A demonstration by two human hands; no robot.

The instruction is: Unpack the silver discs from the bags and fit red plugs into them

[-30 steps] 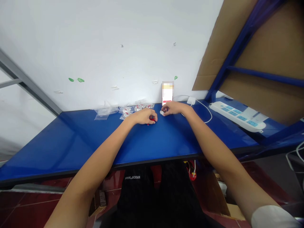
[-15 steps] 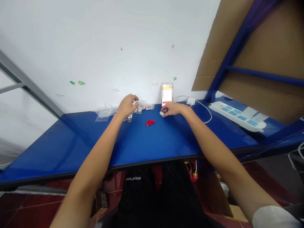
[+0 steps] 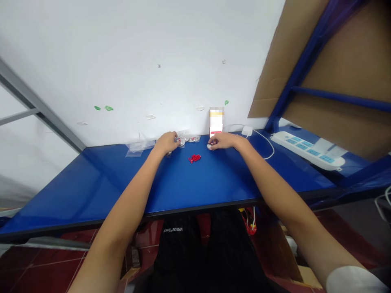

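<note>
A pale disc (image 3: pixel 209 146) is pinched by the right hand (image 3: pixel 225 140), whether the fingers of the left hand (image 3: pixel 165 142) are closed by the bagged discs (image 3: pixel 182 142) cannot be told, and red cords (image 3: pixel 194 158) are laid between, presumably for easy reach.

The phone (image 3: pixel 216 122) shows a white screen with a yellow band and a red bar, against a white wall (image 3: pixel 189 44) marked by green patches (image 3: pixel 109 108) to either side of it. In front of the phone are a whitish disc (image 3: pixel 209 147), bright red cords (image 3: pixel 195 158) and the plain blue tabletop (image 3: pixel 201 183) with its black edge, while clear packets (image 3: pixel 193 138) with silvery and red contents lie to its left. Right of the phone come a white plug (image 3: pixel 247 130), a white power strip (image 3: pixel 308 151) with light-blue socket panels, and brown cardboard (image 3: pixel 266 87) behind blue bars (image 3: pixel 293 69).
</note>
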